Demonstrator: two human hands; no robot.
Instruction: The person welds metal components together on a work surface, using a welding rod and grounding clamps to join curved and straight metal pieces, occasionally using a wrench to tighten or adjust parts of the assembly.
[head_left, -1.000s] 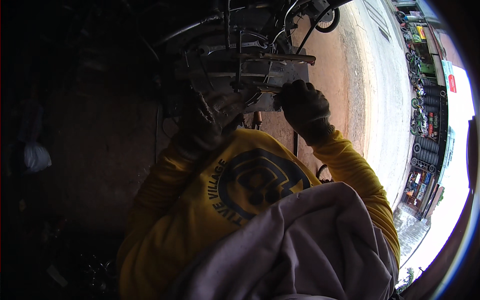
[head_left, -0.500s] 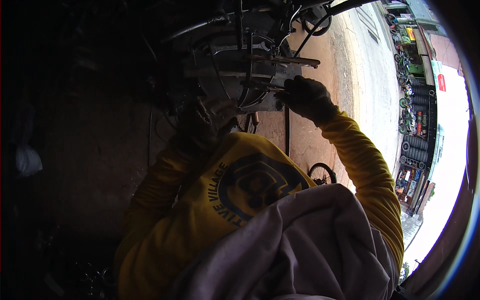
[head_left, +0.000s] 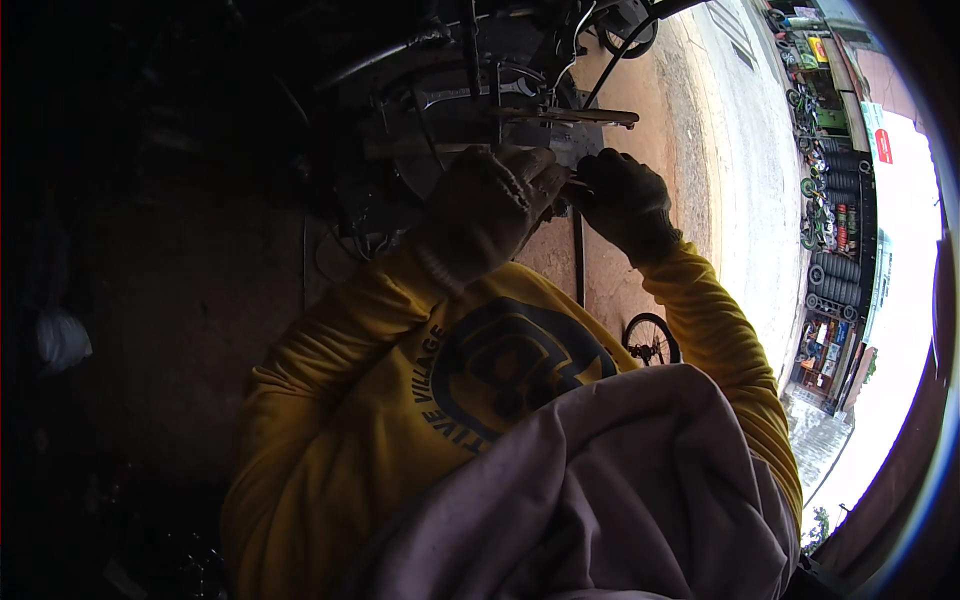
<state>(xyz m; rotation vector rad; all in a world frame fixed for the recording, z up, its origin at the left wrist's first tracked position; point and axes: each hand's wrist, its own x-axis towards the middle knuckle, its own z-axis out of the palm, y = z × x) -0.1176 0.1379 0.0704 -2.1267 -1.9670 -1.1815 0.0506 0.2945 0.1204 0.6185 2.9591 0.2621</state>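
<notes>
Both hands wear dark, soiled work gloves and meet over a dim metal workbench (head_left: 400, 150). My right hand (head_left: 625, 205) is closed around a thin metal tool (head_left: 573, 184), mostly hidden, its kind unclear. Just beside it, my left hand (head_left: 490, 205) has its fingers bent together at the tool's end; what they pinch is hidden. Beyond the hands lies a wrench (head_left: 475, 95). A long, brownish flat metal piece (head_left: 575, 117) rests across the bench, close above my fingers.
Dark cables and metal rods surround the bench top. A bicycle wheel (head_left: 650, 340) stands right of my body. Farther right are a paved road (head_left: 745, 190) and a shopfront with stacked tyres (head_left: 838, 270). A pale bag (head_left: 62, 338) shows at far left.
My left hand has moved up and right, from the bench's near edge to beside my right hand. My right hand stays nearly in place, still closed on the thin tool.
</notes>
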